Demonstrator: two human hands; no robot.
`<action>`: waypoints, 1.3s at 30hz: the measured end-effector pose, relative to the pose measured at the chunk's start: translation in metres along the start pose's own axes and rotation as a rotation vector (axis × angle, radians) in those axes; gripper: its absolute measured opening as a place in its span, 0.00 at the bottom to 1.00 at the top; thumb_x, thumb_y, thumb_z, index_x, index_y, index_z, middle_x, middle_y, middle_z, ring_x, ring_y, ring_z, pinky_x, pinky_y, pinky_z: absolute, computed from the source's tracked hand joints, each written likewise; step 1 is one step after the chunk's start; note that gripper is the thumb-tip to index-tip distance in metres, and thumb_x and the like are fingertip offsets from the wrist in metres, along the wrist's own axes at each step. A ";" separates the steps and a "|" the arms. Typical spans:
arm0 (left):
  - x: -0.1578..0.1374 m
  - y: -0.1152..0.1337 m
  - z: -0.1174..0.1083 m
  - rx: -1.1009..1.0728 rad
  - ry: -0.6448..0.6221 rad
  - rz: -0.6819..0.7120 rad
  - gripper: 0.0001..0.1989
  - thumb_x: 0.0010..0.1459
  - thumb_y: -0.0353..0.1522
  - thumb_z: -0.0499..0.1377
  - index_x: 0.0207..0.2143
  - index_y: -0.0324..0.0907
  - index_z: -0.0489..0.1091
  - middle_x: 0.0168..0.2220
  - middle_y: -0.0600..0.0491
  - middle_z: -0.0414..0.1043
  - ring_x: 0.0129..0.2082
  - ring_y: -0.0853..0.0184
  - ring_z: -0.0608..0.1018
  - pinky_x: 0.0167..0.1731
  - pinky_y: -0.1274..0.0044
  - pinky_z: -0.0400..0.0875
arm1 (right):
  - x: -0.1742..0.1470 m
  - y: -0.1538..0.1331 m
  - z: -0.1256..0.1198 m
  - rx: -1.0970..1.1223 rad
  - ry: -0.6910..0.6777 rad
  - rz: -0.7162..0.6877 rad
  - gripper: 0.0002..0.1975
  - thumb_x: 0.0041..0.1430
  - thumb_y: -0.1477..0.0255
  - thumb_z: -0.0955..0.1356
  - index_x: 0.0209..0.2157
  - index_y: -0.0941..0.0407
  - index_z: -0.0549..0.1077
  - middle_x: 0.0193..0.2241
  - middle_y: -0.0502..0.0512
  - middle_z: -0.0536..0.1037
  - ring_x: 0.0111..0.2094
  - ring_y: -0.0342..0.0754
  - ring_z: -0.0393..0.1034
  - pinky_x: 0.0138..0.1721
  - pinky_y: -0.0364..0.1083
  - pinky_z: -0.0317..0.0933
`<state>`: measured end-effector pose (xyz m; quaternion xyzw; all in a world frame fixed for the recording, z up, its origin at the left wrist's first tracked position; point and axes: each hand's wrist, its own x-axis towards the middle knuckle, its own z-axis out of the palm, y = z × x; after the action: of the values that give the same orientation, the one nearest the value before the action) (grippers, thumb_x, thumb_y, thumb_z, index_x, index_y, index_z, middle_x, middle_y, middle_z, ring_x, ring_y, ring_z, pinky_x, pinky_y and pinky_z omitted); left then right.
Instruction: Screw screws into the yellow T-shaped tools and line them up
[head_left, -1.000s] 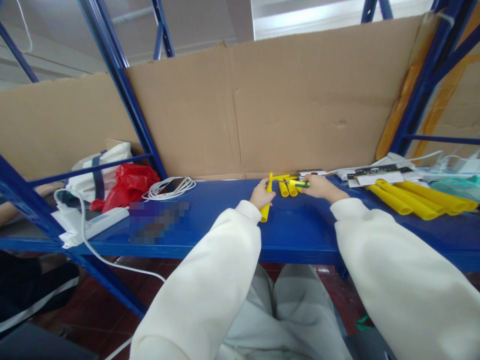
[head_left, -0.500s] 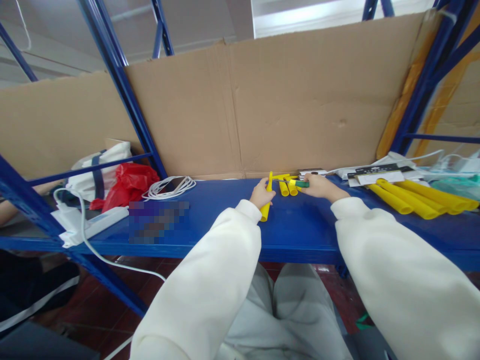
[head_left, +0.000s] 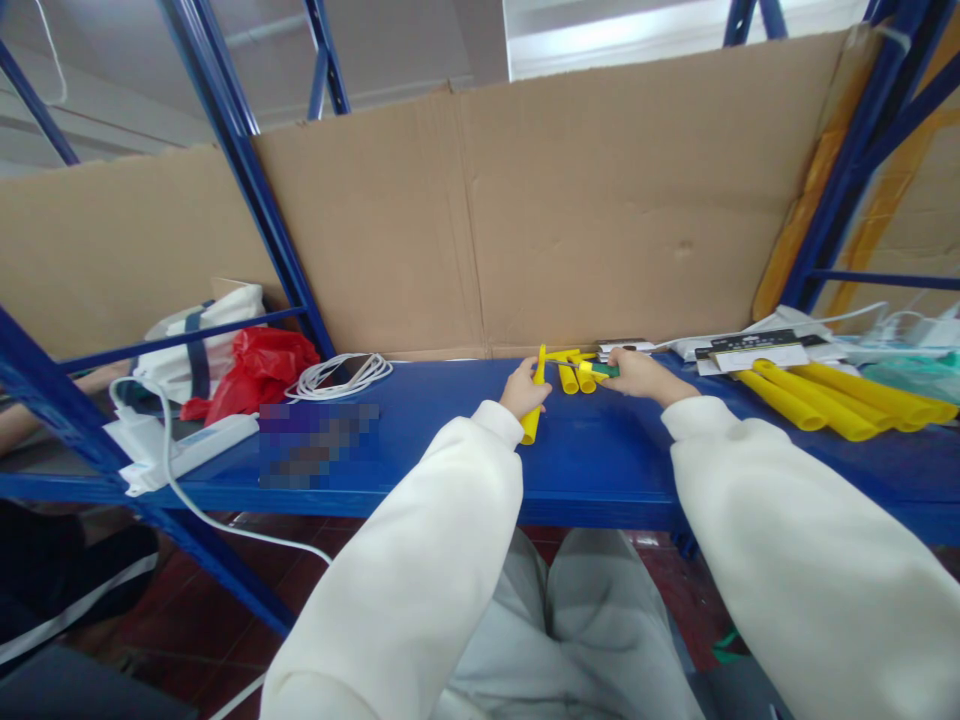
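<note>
My left hand (head_left: pixel 517 389) is wrapped round a yellow plastic tube (head_left: pixel 531 428), hollow at its near end and narrow at the top. Closed on the green and yellow handle of a screwdriver (head_left: pixel 598 369) is my right hand (head_left: pixel 637 373). The screwdriver's thin shaft points left toward the upper part of the held tube; whether its tip touches is too small to tell. Just behind the shaft, more yellow tubes (head_left: pixel 568 379) lie on the blue shelf (head_left: pixel 450 440), between my two hands.
Several yellow tubes (head_left: pixel 817 400) lie at the right beside black-and-white packaging (head_left: pixel 757 352). At the left are a coiled white cable (head_left: pixel 341 376), a red plastic bag (head_left: pixel 259 370) and a white power strip (head_left: pixel 195 450). A cardboard panel (head_left: pixel 585 210) stands along the back. Another person's arm (head_left: pixel 30 415) shows far left.
Both hands keep their holds in nearly the same place. The screwdriver's handle looks slightly turned or tilted; the view has shifted a little.
</note>
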<state>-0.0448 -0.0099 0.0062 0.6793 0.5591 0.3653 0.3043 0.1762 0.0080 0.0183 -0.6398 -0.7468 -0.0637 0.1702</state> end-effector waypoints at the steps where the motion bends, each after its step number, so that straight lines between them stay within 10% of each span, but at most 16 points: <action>1: 0.000 0.000 0.000 -0.001 -0.003 0.003 0.35 0.60 0.24 0.59 0.69 0.44 0.60 0.64 0.41 0.69 0.22 0.74 0.80 0.21 0.81 0.75 | 0.000 0.000 0.000 0.000 0.000 0.004 0.15 0.54 0.72 0.73 0.45 0.60 0.78 0.40 0.65 0.84 0.37 0.55 0.78 0.35 0.44 0.63; 39: 0.006 -0.007 0.003 -0.111 -0.031 0.024 0.37 0.58 0.23 0.60 0.69 0.44 0.60 0.63 0.40 0.69 0.19 0.79 0.75 0.21 0.81 0.73 | 0.005 0.009 0.003 0.044 -0.006 -0.027 0.09 0.54 0.73 0.70 0.39 0.56 0.79 0.34 0.58 0.84 0.33 0.51 0.77 0.32 0.43 0.62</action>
<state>-0.0456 -0.0025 0.0002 0.6735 0.5250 0.3888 0.3460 0.1833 0.0150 0.0156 -0.6259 -0.7571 -0.0476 0.1814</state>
